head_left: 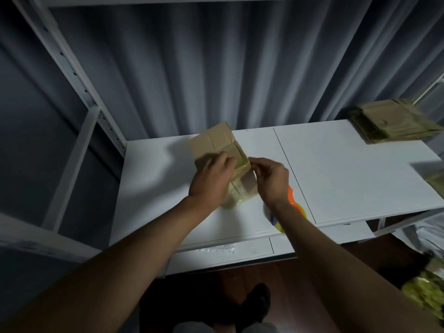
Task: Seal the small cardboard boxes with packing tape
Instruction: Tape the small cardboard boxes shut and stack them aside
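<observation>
A small brown cardboard box [216,143] stands on the white table [348,169], its flaps folded shut. Glossy clear tape [242,165] runs over its near edge and down the front face. My left hand [212,179] lies on the box's near top edge with fingers curled over it, pressing on the tape. My right hand [270,179] is at the box's right corner, thumb and fingers pinching the tape's end. A tape dispenser [294,203], orange and yellow, lies on the table under my right wrist, mostly hidden.
A stack of flattened cardboard boxes [389,121] sits at the table's back right corner. White shelf posts [72,75] rise on the left, a grey curtain hangs behind. More taped cardboard shows at the right edge [436,181]. Yellow-green packets [425,292] lie low right.
</observation>
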